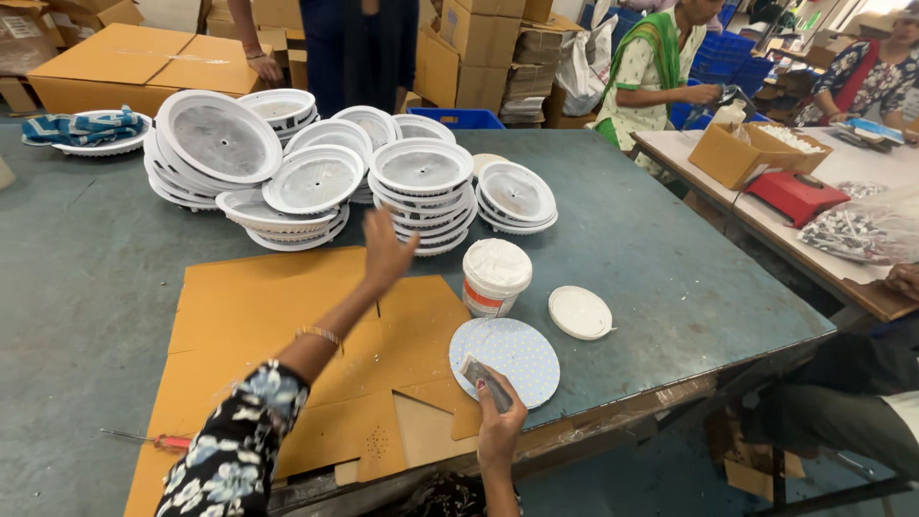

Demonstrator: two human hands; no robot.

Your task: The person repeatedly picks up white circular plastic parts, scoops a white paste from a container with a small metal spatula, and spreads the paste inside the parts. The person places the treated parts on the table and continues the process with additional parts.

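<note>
While the spread left hand [385, 251] nears white housings [421, 170], the right hand [498, 421] pinches a grey card [485, 381].

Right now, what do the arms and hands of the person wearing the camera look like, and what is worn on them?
Both hands are bare, no gloves. The left hand has a thin gold-coloured bangle at the wrist, and further up the arm a black sleeve printed with pale blue and white flowers. The right hand has red-painted nails; its forearm is bare as far as the picture shows.

Round dotted white disc [512, 356] lies flat on cardboard.
</note>
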